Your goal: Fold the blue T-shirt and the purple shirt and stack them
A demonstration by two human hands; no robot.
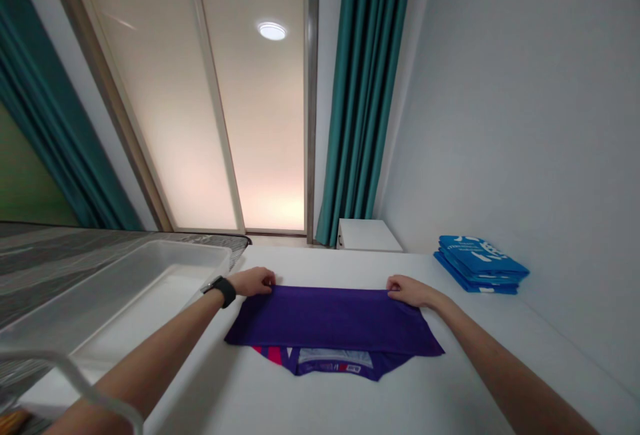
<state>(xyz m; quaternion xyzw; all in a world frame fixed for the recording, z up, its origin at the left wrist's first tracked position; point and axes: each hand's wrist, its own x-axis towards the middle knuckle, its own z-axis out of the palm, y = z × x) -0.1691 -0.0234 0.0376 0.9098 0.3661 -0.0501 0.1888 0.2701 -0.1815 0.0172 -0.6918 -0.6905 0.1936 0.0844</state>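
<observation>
A purple shirt (330, 318) lies folded over on the white table (300, 405), its collar and a pink patch showing along the near edge. My left hand (254, 281), with a black watch on the wrist, pinches the far left corner of the cloth. At the far right corner, my right hand (407, 289) has its fingers closed on the same fabric. The far edge runs nearly straight between both hands.
Folded blue cloths (477, 263) are stacked at the table's right, near the wall. A translucent plastic bin (165, 258) stands at the left. Beyond the table are a small white cabinet (370, 235), a green curtain (363, 101) and frosted sliding doors.
</observation>
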